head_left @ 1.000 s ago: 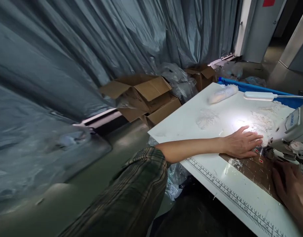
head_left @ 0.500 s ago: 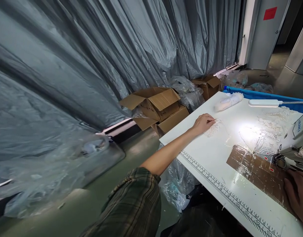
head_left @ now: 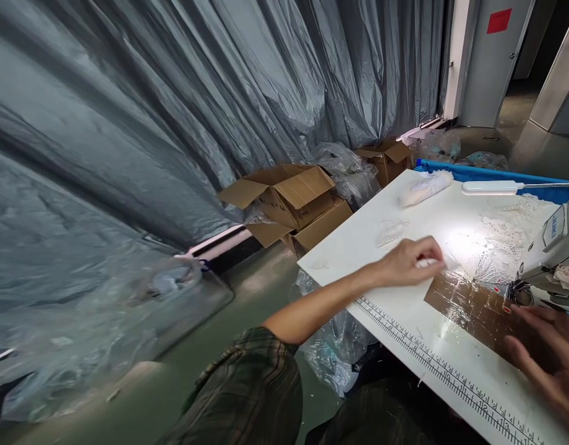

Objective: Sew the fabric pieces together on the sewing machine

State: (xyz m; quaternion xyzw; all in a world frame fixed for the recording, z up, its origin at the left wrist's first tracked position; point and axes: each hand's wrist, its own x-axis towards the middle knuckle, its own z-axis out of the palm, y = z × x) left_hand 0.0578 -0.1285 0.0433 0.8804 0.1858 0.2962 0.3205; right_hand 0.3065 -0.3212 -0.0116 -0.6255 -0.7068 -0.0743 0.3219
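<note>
Two bare hands are placed near opposite ends of a brown panel (head_left: 456, 303) on a white surface (head_left: 349, 250); clock positions are read from the left hand (head_left: 412, 262), twelve being the top of the view. Its grip is curled, thumb toward fingertips, apparently pinching a small white lace piece (head_left: 427, 263), though blur obscures the exact hold. At four o'clock, the right hand (head_left: 556, 355) has thumb and fingers spread over the panel; contact cannot be told. A sewing machine (head_left: 551, 241) and a lace heap (head_left: 507, 247) lie toward three o'clock, loose lace (head_left: 391, 232) near eleven, a wrapped roll (head_left: 426, 188) at twelve. Possible faults: the flimsy piece may slip or fold if too little of it is pinched; its openwork may snag on the panel's wrinkled covering; glare may hide its edge; careless reaching may bring the right fingers against the nearby machine.
</note>
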